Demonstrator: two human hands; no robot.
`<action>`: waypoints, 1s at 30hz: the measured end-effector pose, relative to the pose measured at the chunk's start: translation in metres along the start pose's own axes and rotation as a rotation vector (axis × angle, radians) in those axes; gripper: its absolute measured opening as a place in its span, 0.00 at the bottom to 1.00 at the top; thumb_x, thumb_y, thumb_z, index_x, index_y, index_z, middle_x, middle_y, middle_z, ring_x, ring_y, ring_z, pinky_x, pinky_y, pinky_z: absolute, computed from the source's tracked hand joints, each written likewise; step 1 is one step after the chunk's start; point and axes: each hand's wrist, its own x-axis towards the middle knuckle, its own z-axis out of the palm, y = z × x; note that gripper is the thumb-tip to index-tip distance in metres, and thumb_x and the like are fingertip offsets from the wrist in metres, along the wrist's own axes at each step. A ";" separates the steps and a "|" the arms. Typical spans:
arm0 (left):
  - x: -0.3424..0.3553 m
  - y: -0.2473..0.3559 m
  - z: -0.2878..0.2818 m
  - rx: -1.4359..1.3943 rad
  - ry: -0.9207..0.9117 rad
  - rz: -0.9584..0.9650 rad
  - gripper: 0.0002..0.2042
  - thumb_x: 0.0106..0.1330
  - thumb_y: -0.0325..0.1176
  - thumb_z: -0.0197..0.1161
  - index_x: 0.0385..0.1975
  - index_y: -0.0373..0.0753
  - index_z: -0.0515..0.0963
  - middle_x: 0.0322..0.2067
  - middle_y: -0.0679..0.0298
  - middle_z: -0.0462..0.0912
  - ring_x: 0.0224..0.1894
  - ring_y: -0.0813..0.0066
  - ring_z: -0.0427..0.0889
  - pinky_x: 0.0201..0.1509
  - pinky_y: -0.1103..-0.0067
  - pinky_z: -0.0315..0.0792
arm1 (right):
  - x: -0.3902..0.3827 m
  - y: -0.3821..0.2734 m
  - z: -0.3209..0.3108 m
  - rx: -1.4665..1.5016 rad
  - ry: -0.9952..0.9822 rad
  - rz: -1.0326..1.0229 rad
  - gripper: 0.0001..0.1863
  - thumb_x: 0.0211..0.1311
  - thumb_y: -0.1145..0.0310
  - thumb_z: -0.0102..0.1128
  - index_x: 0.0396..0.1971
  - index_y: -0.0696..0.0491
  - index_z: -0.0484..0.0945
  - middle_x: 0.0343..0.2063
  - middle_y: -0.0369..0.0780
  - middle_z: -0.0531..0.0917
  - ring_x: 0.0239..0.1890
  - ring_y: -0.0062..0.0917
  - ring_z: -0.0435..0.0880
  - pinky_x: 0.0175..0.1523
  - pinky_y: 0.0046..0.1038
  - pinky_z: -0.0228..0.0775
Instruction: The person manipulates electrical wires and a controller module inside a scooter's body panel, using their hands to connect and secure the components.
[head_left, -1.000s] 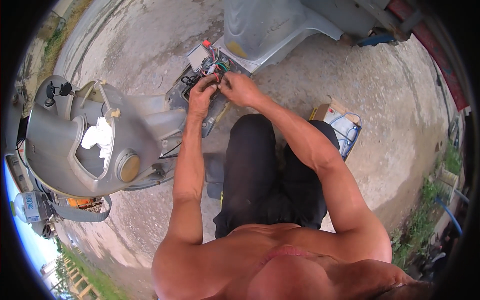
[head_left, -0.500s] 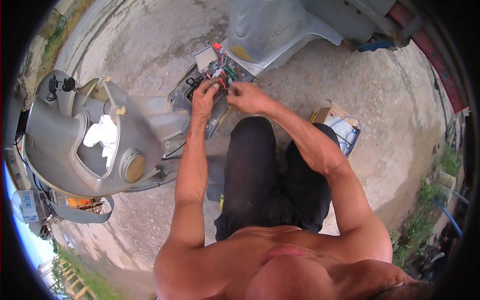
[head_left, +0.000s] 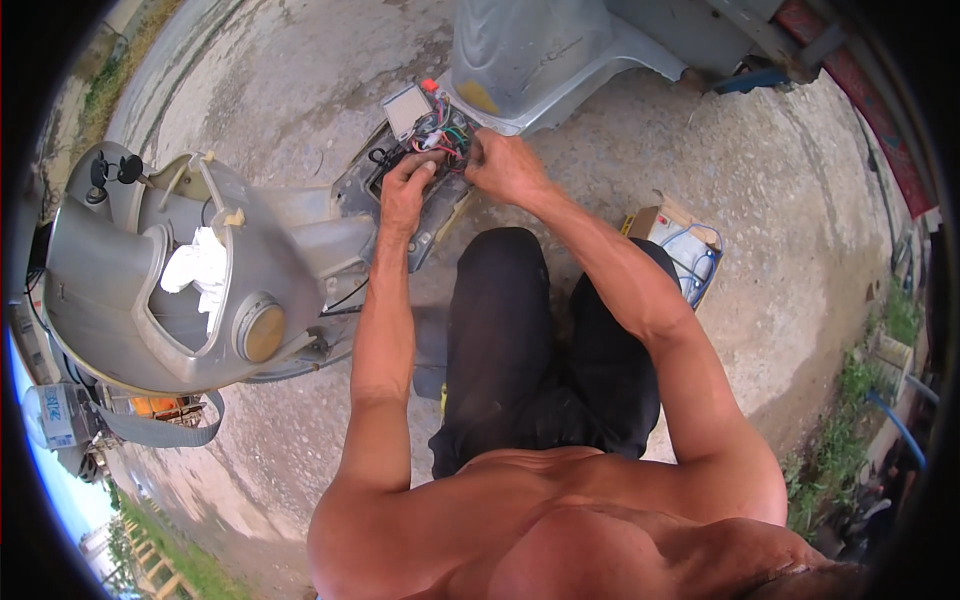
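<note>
A tangle of coloured wires [head_left: 432, 138] rises from the open floor section [head_left: 440, 205] of a grey scooter, beside a pale rectangular box [head_left: 407, 111] and an orange-red connector [head_left: 430, 86]. My left hand [head_left: 404, 192] is closed at the near side of the tangle, thumb and fingers pinched on a reddish wire. To its right, my right hand [head_left: 508, 168] has its fingers curled together at the edge of the bundle. Whatever sits between those right fingertips is too small and hidden to name.
The scooter's grey front shell [head_left: 120, 290] lies at the left with a white cloth [head_left: 200, 270] inside. A grey body panel [head_left: 530, 60] stands ahead. An open carton [head_left: 680, 240] with blue cable sits on the concrete right of my knees.
My right hand has moved slightly up and away from my left hand, to the bundle's right edge. My left hand stays nearly in place; the whole view has shifted a little.
</note>
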 end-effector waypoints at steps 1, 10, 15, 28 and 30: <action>0.001 -0.001 -0.001 -0.008 -0.002 -0.003 0.13 0.68 0.29 0.59 0.47 0.33 0.84 0.41 0.65 0.86 0.41 0.79 0.80 0.47 0.82 0.73 | -0.001 0.001 -0.002 0.001 0.000 -0.002 0.12 0.49 0.64 0.69 0.30 0.55 0.80 0.31 0.46 0.87 0.35 0.43 0.86 0.45 0.41 0.77; -0.002 -0.003 -0.005 -0.072 -0.007 -0.070 0.13 0.70 0.31 0.58 0.48 0.32 0.83 0.43 0.62 0.86 0.47 0.73 0.83 0.51 0.78 0.74 | 0.006 0.016 -0.003 0.486 -0.402 0.061 0.15 0.51 0.62 0.71 0.37 0.56 0.86 0.29 0.40 0.86 0.32 0.25 0.83 0.42 0.30 0.74; 0.002 -0.007 -0.011 -0.168 0.002 -0.060 0.12 0.71 0.33 0.59 0.45 0.32 0.83 0.40 0.62 0.86 0.43 0.73 0.83 0.49 0.77 0.74 | -0.015 -0.008 -0.007 0.628 -0.518 0.088 0.14 0.57 0.67 0.66 0.40 0.58 0.85 0.32 0.35 0.85 0.33 0.15 0.78 0.39 0.21 0.71; 0.010 -0.031 -0.014 -0.102 -0.153 0.002 0.09 0.67 0.20 0.60 0.46 0.33 0.76 0.40 0.65 0.79 0.41 0.78 0.76 0.48 0.80 0.71 | -0.063 -0.019 0.014 -0.070 -0.233 -0.492 0.17 0.47 0.63 0.65 0.33 0.60 0.80 0.28 0.49 0.84 0.34 0.47 0.85 0.37 0.48 0.76; 0.011 -0.035 -0.019 -0.147 -0.117 -0.035 0.08 0.68 0.21 0.60 0.45 0.32 0.75 0.40 0.65 0.79 0.40 0.77 0.77 0.47 0.79 0.72 | -0.059 -0.025 -0.004 0.027 -0.259 -0.388 0.20 0.47 0.60 0.67 0.37 0.60 0.80 0.31 0.48 0.85 0.35 0.49 0.85 0.39 0.47 0.76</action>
